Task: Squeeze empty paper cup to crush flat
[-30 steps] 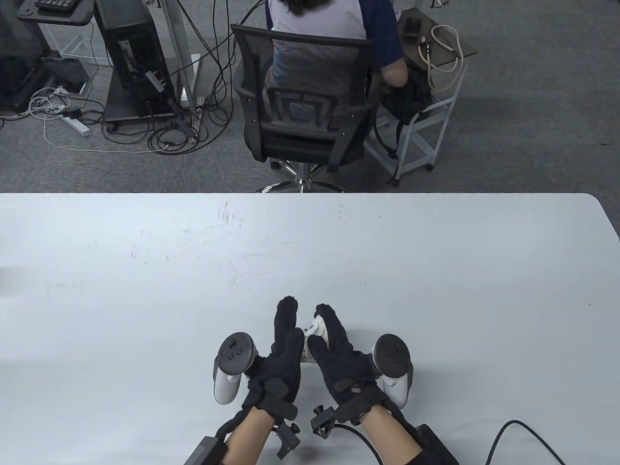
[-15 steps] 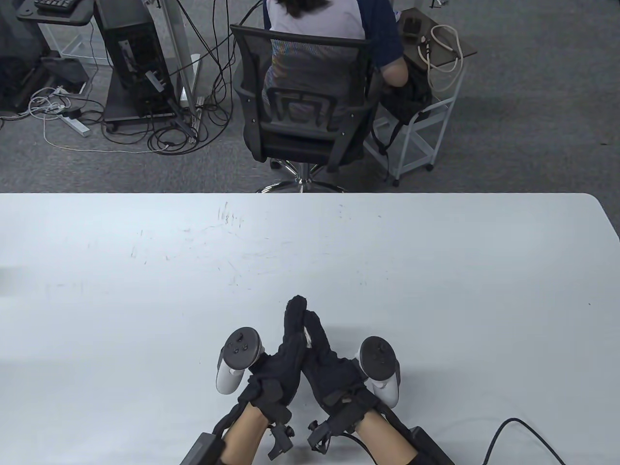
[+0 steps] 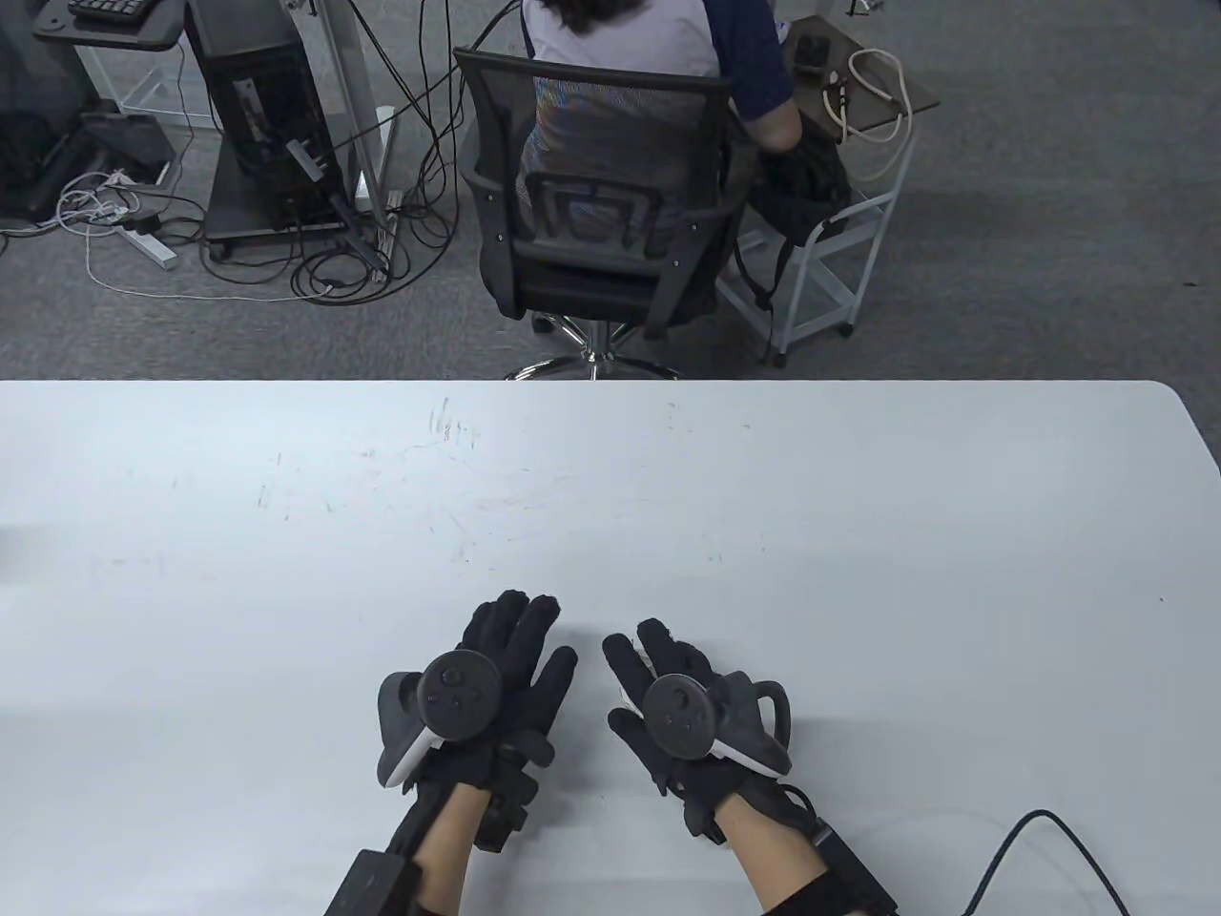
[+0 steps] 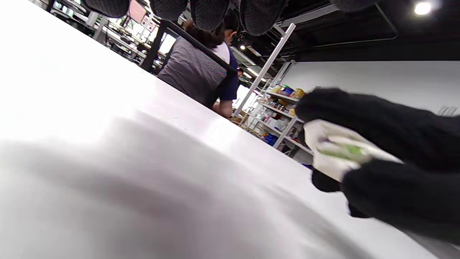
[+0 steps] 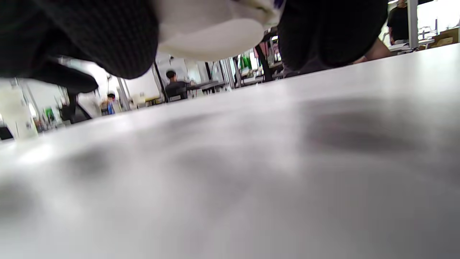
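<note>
From the table view, the left hand (image 3: 496,668) lies palm down with its fingers (image 3: 515,620) spread and holding nothing, just apart from the right hand (image 3: 682,711). The right hand curls over the paper cup (image 3: 647,655), only a sliver of white showing under its fingers. Both sit near the counter (image 3: 286,534)'s near edge, with wide bare surface ahead and to either side; a black cable (image 3: 1011,849) lies at the right, well apart.

In the left wrist view, the paper cup (image 4: 336,153) looks creased and squashed, pinched between the right thumb and fingers (image 4: 381,118), held just above the counter (image 4: 107,144).

In the right wrist view, the paper cup (image 5: 212,34) bulges slightly between the gloved fingers (image 5: 107,36), so the crush seems unfinished. Finishing it well probably calls for laying the cup on the counter and pressing with a flat palm, keeping the creases folded one way so nothing springs back.
</note>
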`<state>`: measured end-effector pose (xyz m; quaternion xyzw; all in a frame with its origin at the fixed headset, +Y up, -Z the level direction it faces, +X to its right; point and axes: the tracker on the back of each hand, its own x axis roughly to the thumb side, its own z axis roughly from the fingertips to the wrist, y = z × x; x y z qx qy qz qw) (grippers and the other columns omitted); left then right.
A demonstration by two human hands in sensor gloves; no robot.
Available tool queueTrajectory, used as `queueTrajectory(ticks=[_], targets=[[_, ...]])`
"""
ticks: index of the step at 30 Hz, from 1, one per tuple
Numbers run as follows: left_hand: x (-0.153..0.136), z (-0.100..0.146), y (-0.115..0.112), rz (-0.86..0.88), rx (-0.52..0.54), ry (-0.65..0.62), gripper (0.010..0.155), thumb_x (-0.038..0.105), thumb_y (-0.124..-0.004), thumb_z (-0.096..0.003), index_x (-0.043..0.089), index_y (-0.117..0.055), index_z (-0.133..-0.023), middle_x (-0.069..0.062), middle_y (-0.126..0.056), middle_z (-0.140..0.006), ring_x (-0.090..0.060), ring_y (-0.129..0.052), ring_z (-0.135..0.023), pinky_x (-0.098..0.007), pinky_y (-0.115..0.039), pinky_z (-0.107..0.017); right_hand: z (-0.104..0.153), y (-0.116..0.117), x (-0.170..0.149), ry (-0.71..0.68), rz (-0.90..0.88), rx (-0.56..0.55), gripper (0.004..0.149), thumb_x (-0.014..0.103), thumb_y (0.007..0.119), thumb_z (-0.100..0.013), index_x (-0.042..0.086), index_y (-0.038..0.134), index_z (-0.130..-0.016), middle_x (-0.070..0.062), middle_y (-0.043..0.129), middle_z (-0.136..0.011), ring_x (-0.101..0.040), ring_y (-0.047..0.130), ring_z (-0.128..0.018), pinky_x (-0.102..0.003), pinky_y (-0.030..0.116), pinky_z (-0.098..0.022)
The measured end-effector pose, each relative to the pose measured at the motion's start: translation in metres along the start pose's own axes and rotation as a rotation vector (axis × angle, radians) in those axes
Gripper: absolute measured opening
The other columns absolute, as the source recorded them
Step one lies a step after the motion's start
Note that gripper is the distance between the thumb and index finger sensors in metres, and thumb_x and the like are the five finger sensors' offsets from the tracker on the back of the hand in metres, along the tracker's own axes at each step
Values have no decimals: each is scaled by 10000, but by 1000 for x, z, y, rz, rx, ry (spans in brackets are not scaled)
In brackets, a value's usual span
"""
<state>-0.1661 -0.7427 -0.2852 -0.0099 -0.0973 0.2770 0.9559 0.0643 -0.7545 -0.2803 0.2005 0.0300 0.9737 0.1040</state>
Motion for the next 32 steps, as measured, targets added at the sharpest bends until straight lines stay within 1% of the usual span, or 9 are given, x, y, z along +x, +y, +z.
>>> queueTrajectory(ticks=[6,7,10,13,16,19,20,25,32], targets=[[-8,-1,2,-29,11,54,715,694,-543,-596,305,-472,-1191,-97,-409,-1249,-399,-364,-1135,-686,-456,-743,-5,15,4,-58,120,125,736,533,752,-475,360,367,-1079,-108,395,-1165,-486,627,-954,-606,623,-637],[-9,0,3,-50,13,69,716,694,-545,-596,303,-470,-1192,-100,-410,-1248,-400,-364,-1134,-685,-456,-743,-5,15,4,-65,115,135,759,565,745,-465,363,347,-1079,-103,374,-1170,-498,601,-966,-613,614,-643],[-9,2,7,-115,49,108,716,690,-557,-597,296,-476,-1189,-106,-414,-1245,-405,-372,-1129,-690,-441,-738,-3,9,1,-71,88,165,834,687,704,-425,392,282,-1081,-79,263,-1188,-567,395,-1012,-658,544,-667],[-9,4,13,-163,94,120,719,688,-569,-595,294,-474,-1189,-108,-396,-1244,-407,-349,-1127,-690,-425,-738,0,-8,-8,-55,13,63,849,723,681,-406,388,293,-1083,-77,262,-1189,-553,304,-1024,-676,500,-680],[-10,6,21,-220,125,123,698,681,-580,-596,327,-481,-1190,-88,-335,-1255,-386,-268,-1132,-692,-386,-734,4,-28,-25,30,-45,-124,815,691,689,-416,371,351,-1084,-81,293,-1184,-516,280,-1035,-677,457,-691],[-10,7,26,-280,154,122,700,682,-587,-593,344,-461,-1193,-81,-269,-1258,-359,-179,-1127,-695,-341,-727,7,-39,-44,120,-14,-218,800,675,689,-433,354,362,-1088,-81,280,-1181,-490,235,-1039,-681,390,-698],[-10,6,27,-301,146,125,706,687,-585,-592,352,-444,-1196,-39,-246,-1259,-353,-153,-1122,-697,-325,-723,8,-42,-49,147,-4,-242,798,673,691,-437,350,363,-1089,-84,278,-1181,-485,224,-1039,-684,370,-697],[-18,3,22,-353,26,178,734,720,-549,-593,385,-332,-1208,-15,-116,-1251,-331,-32,-1098,-707,-253,-708,11,-48,-73,233,-10,-248,801,675,685,-446,353,343,-1095,-84,230,-1183,-479,162,-1034,-695,291,-691],[-27,-1,15,-361,-12,215,738,732,-529,-594,399,-293,-1209,-10,-84,-1251,-322,-5,-1097,-708,-243,-711,12,-44,-88,294,-28,-227,805,677,680,-450,343,340,-1098,-93,230,-1181,-474,159,-1031,-694,281,-684]])
